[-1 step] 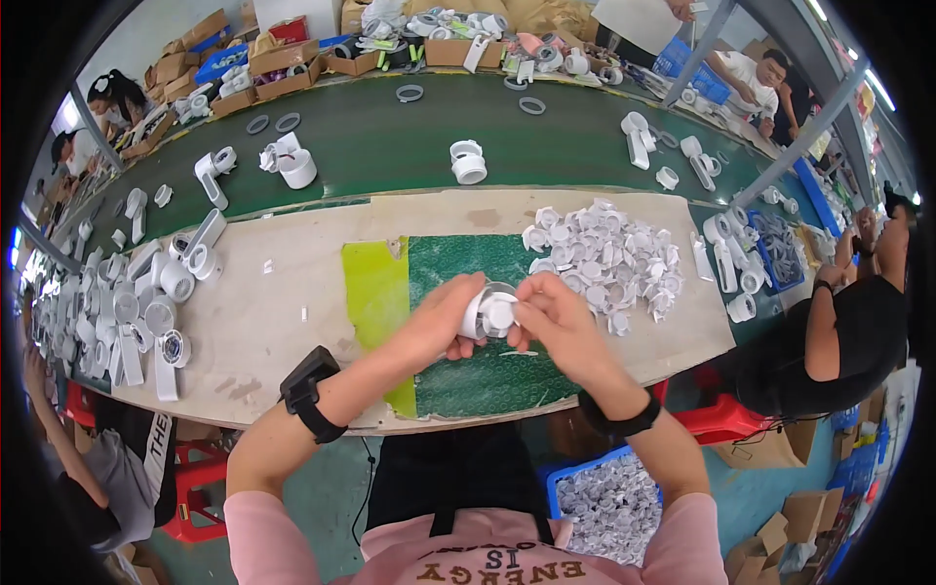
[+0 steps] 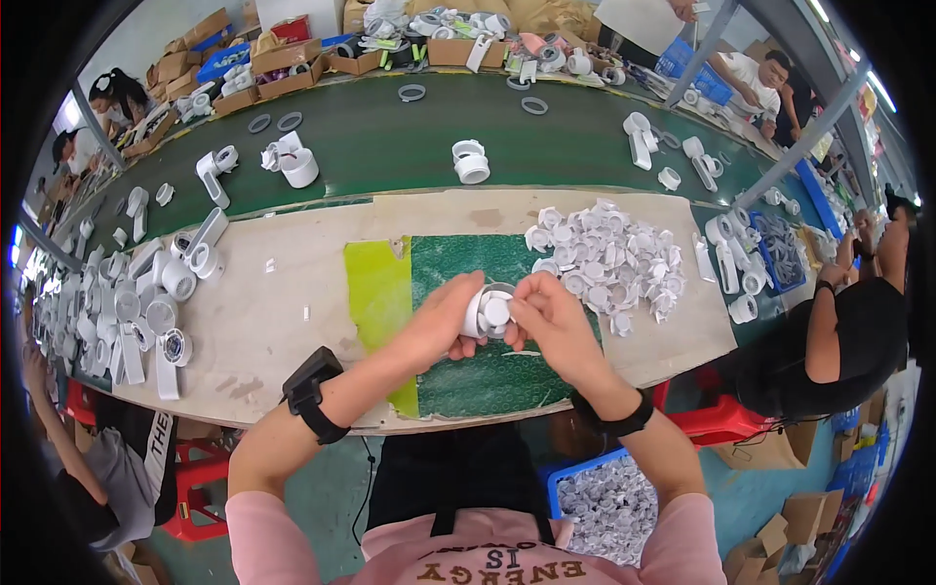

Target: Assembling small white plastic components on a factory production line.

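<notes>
Hardly anything has moved since the earlier frame: the white plastic part (image 2: 474,314) is over the green mat (image 2: 487,390). The left hand (image 2: 448,310) grips its left side, apparently steadying it for the right hand (image 2: 558,320), fingertips pinched at its right edge. White pieces (image 2: 616,263) lie heaped far right, seemingly for easy reach.

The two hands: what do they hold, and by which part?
A white round part: the left hand grips its left side; the right hand touches its right edge.
</notes>
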`<state>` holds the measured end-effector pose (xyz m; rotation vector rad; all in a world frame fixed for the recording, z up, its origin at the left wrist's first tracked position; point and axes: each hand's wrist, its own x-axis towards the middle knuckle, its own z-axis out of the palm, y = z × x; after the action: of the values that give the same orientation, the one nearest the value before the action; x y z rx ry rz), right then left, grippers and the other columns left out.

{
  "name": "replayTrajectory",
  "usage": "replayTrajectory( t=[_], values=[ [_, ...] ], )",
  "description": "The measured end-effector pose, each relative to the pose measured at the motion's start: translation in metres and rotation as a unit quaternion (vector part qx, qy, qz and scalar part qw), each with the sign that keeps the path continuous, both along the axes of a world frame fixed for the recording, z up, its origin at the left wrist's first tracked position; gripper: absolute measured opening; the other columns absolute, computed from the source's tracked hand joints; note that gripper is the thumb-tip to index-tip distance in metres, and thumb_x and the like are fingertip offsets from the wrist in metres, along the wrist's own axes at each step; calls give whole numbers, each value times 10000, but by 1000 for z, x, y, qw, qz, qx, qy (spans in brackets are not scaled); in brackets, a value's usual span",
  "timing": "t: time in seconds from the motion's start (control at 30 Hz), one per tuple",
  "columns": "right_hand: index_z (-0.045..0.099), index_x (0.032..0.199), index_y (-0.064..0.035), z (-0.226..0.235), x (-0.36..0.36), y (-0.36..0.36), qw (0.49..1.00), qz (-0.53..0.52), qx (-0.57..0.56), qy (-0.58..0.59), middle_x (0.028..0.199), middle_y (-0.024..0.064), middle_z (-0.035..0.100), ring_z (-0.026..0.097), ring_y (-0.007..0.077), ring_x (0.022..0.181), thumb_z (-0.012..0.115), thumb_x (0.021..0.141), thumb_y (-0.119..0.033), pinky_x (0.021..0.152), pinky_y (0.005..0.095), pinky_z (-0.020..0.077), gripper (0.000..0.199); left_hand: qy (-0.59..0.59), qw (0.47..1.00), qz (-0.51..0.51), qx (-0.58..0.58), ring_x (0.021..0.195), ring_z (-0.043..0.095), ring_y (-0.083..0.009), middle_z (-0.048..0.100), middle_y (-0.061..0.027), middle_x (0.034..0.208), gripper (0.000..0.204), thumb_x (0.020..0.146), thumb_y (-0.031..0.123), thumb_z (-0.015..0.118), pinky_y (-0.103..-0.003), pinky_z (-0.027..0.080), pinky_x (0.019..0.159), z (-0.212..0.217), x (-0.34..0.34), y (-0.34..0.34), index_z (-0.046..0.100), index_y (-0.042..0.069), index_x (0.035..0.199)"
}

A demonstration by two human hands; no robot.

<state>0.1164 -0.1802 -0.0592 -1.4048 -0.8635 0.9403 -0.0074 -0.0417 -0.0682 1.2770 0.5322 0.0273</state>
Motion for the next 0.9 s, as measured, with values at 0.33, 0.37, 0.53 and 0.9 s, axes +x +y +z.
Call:
replayTrajectory(
  t=[0.33, 0.37, 0.53, 0.9],
  values=[
    [409, 878, -21, -19, -13, 7, 981, -4, -38, -189, 670, 62, 552, 548, 135, 567, 554, 860, -73, 495, 283, 404, 156, -23, 983, 101, 154, 443, 482, -112, 517, -59, 659, 443, 943, 481, 354, -245, 375, 394, 0, -4, -14, 468, 54, 908],
    [428, 850, -21, -18, -12, 7, 986, 26, -19, -162, 673, 60, 567, 548, 127, 559, 565, 858, -92, 491, 270, 408, 154, -18, 983, 101, 154, 449, 489, -117, 520, -64, 668, 436, 948, 470, 358, -247, 382, 402, 0, -4, -15, 465, 49, 908],
    [507, 808, -14, 6, -9, 10, 989, 70, -128, -20, 739, 99, 609, 564, 111, 569, 536, 859, -109, 493, 234, 435, 112, -19, 981, 101, 167, 470, 505, -135, 538, -83, 698, 412, 959, 435, 366, -260, 400, 426, -10, -6, -14, 470, 37, 938],
    [555, 824, 31, -3, -3, 7, 970, 58, -89, 219, 738, 125, 601, 512, 124, 533, 449, 850, -126, 435, 239, 366, 192, -135, 929, 89, 331, 624, 574, -262, 586, -148, 757, 376, 950, 373, 378, -373, 439, 580, -12, -7, -14, 533, 31, 971]
  ],
)
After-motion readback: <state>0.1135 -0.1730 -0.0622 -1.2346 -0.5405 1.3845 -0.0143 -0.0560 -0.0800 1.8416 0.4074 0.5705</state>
